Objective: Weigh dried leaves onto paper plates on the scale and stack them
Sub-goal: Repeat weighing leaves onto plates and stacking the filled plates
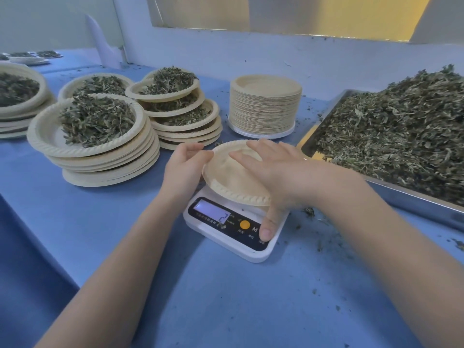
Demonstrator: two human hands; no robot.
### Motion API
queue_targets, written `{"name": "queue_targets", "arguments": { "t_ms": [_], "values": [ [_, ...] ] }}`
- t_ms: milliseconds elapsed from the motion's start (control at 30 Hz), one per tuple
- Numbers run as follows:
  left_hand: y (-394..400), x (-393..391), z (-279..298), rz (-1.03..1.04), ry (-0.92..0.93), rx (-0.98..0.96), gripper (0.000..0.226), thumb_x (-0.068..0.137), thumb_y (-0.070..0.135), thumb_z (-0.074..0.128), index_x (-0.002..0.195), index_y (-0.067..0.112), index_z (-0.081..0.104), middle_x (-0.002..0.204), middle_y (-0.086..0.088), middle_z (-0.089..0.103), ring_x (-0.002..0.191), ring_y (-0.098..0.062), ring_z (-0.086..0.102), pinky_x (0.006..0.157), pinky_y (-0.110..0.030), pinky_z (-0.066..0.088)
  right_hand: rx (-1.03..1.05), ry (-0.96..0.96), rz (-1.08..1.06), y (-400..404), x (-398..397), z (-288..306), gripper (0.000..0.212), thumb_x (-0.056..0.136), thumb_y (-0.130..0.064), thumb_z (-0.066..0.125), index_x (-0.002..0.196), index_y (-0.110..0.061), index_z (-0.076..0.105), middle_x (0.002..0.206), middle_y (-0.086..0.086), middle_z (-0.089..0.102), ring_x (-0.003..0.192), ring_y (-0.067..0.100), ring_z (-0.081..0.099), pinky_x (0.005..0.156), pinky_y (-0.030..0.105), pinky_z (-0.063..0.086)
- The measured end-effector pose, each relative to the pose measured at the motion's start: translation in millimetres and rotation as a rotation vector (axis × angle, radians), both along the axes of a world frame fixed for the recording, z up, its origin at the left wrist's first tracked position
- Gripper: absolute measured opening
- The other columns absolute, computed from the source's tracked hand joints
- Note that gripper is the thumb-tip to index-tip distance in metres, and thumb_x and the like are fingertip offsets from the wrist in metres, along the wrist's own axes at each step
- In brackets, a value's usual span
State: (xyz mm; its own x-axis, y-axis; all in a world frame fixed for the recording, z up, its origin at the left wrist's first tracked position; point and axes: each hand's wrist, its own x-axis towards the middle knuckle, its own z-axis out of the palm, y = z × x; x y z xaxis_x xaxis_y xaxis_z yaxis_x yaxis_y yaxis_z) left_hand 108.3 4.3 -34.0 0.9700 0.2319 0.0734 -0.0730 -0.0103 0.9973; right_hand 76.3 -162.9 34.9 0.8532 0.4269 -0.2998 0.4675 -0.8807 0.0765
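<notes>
An empty beige paper plate [227, 175] rests on the white digital scale [234, 229], whose lit display shows a 2. My left hand [184, 164] pinches the plate's left rim. My right hand [273, 169] lies flat over the plate, fingers spread, and its thumb presses a button at the scale's front right corner. A metal tray [411, 199] heaped with dried leaves [391, 131] stands at the right. Stacks of filled plates [100, 136] [179, 109] stand at the left.
A tall stack of empty plates [265, 104] stands behind the scale. More filled plates [17, 94] sit at the far left. Leaf crumbs are scattered on the blue table [238, 297] near the scale and tray. A white wall runs along the back.
</notes>
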Motion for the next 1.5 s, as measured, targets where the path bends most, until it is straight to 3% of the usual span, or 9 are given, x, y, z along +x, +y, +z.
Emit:
{"name": "queue_targets", "arguments": {
  "t_ms": [267,567,700,900,1033,1100,1233,1400,1500],
  "values": [
    [2,0,0,0.012,-0.013,0.03,0.025,0.085,0.024,0.063,0.109,0.023,0.057,0.101,0.006,0.062,0.086,-0.011,0.062,0.064,-0.024,0.047,0.018,-0.017,0.073,-4,-3,3,0.145,0.049,-0.056,0.085,0.144,-0.038,-0.023,0.153,-0.004,-0.028,0.139,0.015,-0.023,0.112,0.04,-0.013],
    [-3,-1,21,0.081,-0.255,0.354,0.026,0.085,0.02,0.061,0.11,0.024,0.057,0.11,0.012,0.059,0.094,0.001,0.055,0.076,-0.017,0.042,0.157,-0.043,0.1,-13,-5,6,0.135,0.054,-0.06,0.081,0.144,-0.044,-0.019,0.154,-0.011,-0.023,0.14,0.01,-0.019,0.113,0.036,-0.006],
    [-32,3,47,-0.043,-0.366,0.599,0.024,0.086,0.018,0.059,0.11,0.021,0.061,0.109,0.01,0.061,0.098,-0.006,0.054,0.079,-0.016,0.039,0.263,-0.081,0.09,-24,-1,22,0.127,0.059,-0.067,0.073,0.148,-0.034,-0.012,0.157,-0.009,-0.013,0.144,0.013,-0.01,0.118,0.036,-0.002],
    [-94,21,75,-0.23,-0.419,0.677,0.026,0.081,0.005,0.053,0.101,0.021,0.059,0.09,0.014,0.058,0.087,-0.006,0.054,0.067,-0.004,0.037,0.353,-0.128,0.043,-62,8,44,0.111,0.066,-0.059,0.074,0.149,-0.015,0.015,0.151,-0.006,0.023,0.138,0.015,0.022,0.115,0.032,0.021],
    [-139,37,80,-0.349,-0.392,0.752,0.028,0.081,0.005,0.051,0.103,0.018,0.06,0.098,0.003,0.061,0.094,-0.013,0.055,0.078,-0.022,0.041,0.364,-0.131,-0.023,-101,18,42,0.1,0.067,-0.055,0.075,0.144,-0.013,0.026,0.138,0.0,0.038,0.13,0.017,0.034,0.11,0.033,0.028],
    [-163,48,78,-0.416,-0.357,0.827,0.032,0.082,0.009,0.052,0.112,0.016,0.058,0.105,0.0,0.062,0.097,-0.015,0.055,0.078,-0.024,0.039,0.381,-0.112,-0.069,-126,25,39,0.096,0.069,-0.051,0.076,0.144,-0.014,0.028,0.138,0.001,0.04,0.129,0.017,0.037,0.109,0.034,0.03],
    [-209,74,72,-0.576,-0.22,1.02,0.04,0.085,0.02,0.058,0.123,0.013,0.049,0.117,-0.005,0.054,0.096,-0.019,0.052,0.078,-0.029,0.042,0.33,-0.136,-0.264,-184,41,33,0.094,0.075,-0.052,0.071,0.15,-0.02,0.023,0.151,0.0,0.034,0.134,0.018,0.037,0.106,0.027,0.032],
    [-250,105,57,-0.694,-0.128,1.271,0.055,0.084,0.027,0.058,0.132,0.008,0.039,0.129,-0.015,0.045,0.103,-0.025,0.048,0.082,-0.036,0.042,0.25,-0.084,-0.454,-238,65,15,0.096,0.073,-0.057,0.071,0.149,-0.025,0.022,0.148,0.001,0.039,0.129,0.021,0.044,0.104,0.034,0.038],
    [-261,123,46,-0.693,-0.033,1.487,0.075,0.08,0.04,0.061,0.142,0.011,0.029,0.142,-0.02,0.031,0.124,-0.037,0.037,0.095,-0.042,0.04,0.182,0.023,-0.466,-254,81,0,0.105,0.069,-0.062,0.071,0.15,-0.023,0.017,0.154,0.002,0.026,0.137,0.022,0.032,0.11,0.04,0.032]
  ]
}}
